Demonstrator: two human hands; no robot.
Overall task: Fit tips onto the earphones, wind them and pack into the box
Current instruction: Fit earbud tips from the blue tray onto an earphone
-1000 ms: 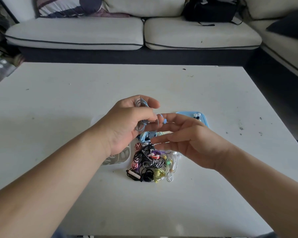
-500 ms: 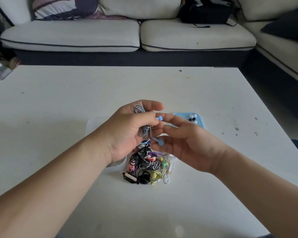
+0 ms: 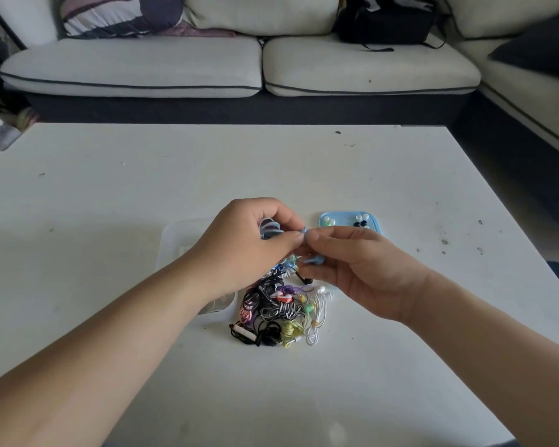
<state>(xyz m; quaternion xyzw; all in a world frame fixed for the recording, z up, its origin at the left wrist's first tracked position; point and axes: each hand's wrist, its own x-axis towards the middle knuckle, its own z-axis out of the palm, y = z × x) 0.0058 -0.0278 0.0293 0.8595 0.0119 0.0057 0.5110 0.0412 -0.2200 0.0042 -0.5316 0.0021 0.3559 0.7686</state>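
Both hands are up over the middle of the worktop [image 3: 110,221]. The left hand [image 3: 249,246] is curled round a coil of blue earphones [image 3: 269,228], loops of cord showing between thumb and fingers. The right hand [image 3: 355,269] comes in from the other side, fingers bent, pinching a small blue earbud [image 3: 305,232] right where the two hands meet. A second earbud [image 3: 313,260] shows just below, against the right thumb. Under the hands lies a tangled pile of earphones [image 3: 278,312], black, yellow, white and red. A clear box [image 3: 178,240] sits beneath the left wrist. A blue tray [image 3: 375,222] holding loose tips [image 3: 361,217] sits just beyond the right hand. Behind the worktop is a sofa [image 3: 129,69] with a black bag [image 3: 384,24] on it.
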